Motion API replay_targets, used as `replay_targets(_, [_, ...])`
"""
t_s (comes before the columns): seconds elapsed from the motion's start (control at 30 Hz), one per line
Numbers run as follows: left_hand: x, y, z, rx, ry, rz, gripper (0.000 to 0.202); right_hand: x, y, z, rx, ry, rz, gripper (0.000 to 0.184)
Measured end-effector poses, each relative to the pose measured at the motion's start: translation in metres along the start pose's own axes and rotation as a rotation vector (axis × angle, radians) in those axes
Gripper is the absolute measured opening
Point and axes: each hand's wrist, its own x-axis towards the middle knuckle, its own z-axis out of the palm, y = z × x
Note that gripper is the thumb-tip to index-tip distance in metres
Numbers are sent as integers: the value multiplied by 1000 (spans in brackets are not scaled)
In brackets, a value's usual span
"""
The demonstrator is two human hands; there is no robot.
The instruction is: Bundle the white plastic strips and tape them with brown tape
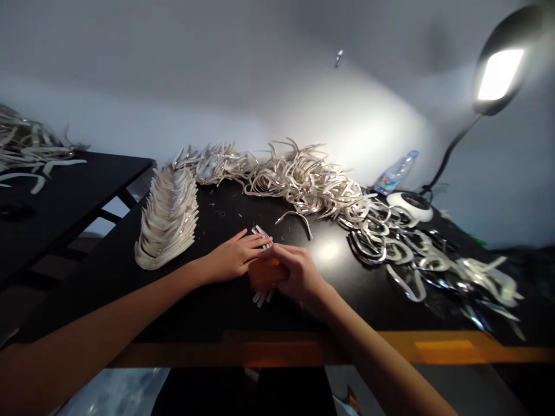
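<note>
At the middle of the black table, a few thin white strips (260,298) lie side by side, pointing away from me. My left hand (234,254) rests over their far part with its fingers stretched out. My right hand (301,271) is closed around an orange-brown block (263,274), which sits on top of the strips and covers their middle. Whether the block is a sponge or something harder, I cannot tell. The fingertips of both hands come close together near the strips' far ends.
A neat stack of curved white strips (167,222) stands left. A tangled heap of strips (303,179) lies along the back, and shiny curved pieces (407,248) lie right. Behind them are a plastic bottle (395,173) and a lit lamp (498,75). Orange tape (281,352) lines the front edge.
</note>
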Motion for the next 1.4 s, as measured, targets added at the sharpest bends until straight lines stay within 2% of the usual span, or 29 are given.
replay_targets(0.13, [0, -2, 2, 26, 8, -1, 58, -2, 1, 0, 25, 21, -8, 43])
replay_targets(0.2, [0, -3, 4, 35, 24, 4, 57, -5, 1, -2, 83, 109, -3, 45])
replay_targets(0.3, [0, -4, 6, 55, 45, 11, 55, -10, -3, -4, 159, 248, -10, 39])
replay_targets(0.33, [0, -4, 6, 65, 48, 15, 54, -10, -5, -5, 162, 227, -24, 35])
replay_targets(0.4, [0, -3, 6, 79, 44, 22, 53, -10, -8, -5, 132, 95, -65, 32])
replay_targets(0.5, [-1, 0, 4, 95, 35, 18, 52, -6, -11, -3, 68, -77, -107, 36])
replay_targets(0.7, [-3, 14, 5, 252, 151, 52, 47, -7, -11, 0, 80, -101, -91, 34])
replay_targets(0.77, [-3, 19, 5, 299, 156, 72, 41, -8, -9, -4, 176, 2, -26, 32])
replay_targets(0.83, [-2, 23, 4, 339, 149, 90, 33, -4, -3, -12, 267, 233, 66, 33])
replay_targets(0.9, [-2, 26, 3, 376, 153, 98, 34, 7, 9, -23, 302, 483, 168, 32])
replay_targets(0.93, [-2, 27, 3, 392, 154, 104, 37, 14, 18, -27, 307, 554, 203, 29])
replay_targets(0.97, [-3, 28, 2, 403, 152, 111, 41, 22, 28, -30, 308, 567, 232, 28])
replay_targets(1.07, [-6, 34, 1, 417, 133, 122, 48, 42, 56, -29, 257, 488, 214, 30])
replay_targets(1.17, [-11, 39, 0, 435, 126, 101, 54, 50, 71, -18, 209, 380, 189, 32])
replay_targets(1.3, [-15, 49, 4, 487, 139, 104, 66, 49, 73, -13, 102, 205, 192, 34])
replay_targets(1.4, [-17, 59, 7, 519, 166, 93, 59, 49, 70, -18, -27, 117, 143, 32])
